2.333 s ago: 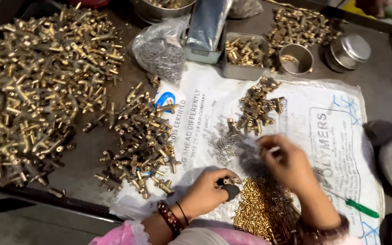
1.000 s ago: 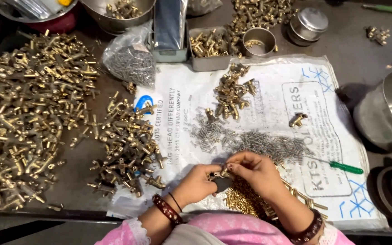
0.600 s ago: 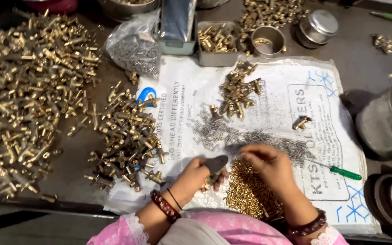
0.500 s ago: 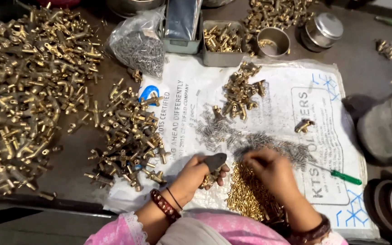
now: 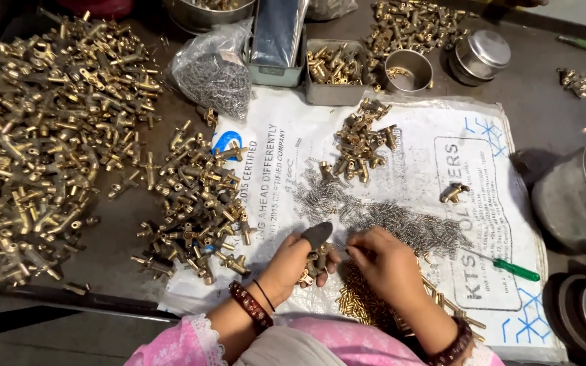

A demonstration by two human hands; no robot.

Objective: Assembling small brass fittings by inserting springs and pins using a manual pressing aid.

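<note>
The brass fitting (image 5: 315, 261) sat in the left hand (image 5: 298, 261), fingers curled round it w/ a dark thumb guard on top, just above the pins (image 5: 361, 301); the right hand (image 5: 386, 261) had fingertips pinched together beside it, on what I couldn't tell. Best done w/ the fitting held steady, small part fed in straight. All lay on a white sack (image 5: 428, 146) over a dark bench, w/ springs (image 5: 401, 227), screwdriver (image 5: 510, 268), fitting heaps (image 5: 42, 135), tins (image 5: 483, 54) round about.

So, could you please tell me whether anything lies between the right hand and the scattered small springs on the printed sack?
Nothing visible does: the right hand has its fingertips at the near edge of the springs, with no object between them. The left hand holds a brass fitting alongside.
</note>
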